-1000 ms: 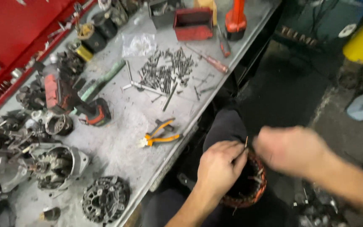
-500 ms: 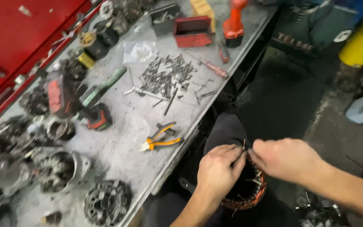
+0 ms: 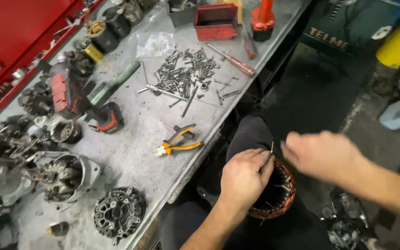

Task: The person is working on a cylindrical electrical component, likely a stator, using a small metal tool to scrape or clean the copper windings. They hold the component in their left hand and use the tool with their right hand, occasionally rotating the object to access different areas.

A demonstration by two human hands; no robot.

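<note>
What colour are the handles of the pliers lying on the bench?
Orange and black; the pliers show clearest in the head view.

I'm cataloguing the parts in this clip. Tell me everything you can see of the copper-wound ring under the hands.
The stator ring is a round metal core wrapped in reddish-copper windings, with thin wire ends sticking up. It rests on the person's dark-trousered lap, beside the bench edge, opening upward. The left hand lies over its near rim, pinching a wire; the right hand, blurred, hovers just above its far side.

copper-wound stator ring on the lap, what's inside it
Inside the round copper-wound stator ring, dark slotted inner walls and a few loose wire ends show. The left hand covers its near-left part, so the rest of the bore is hidden.
</note>
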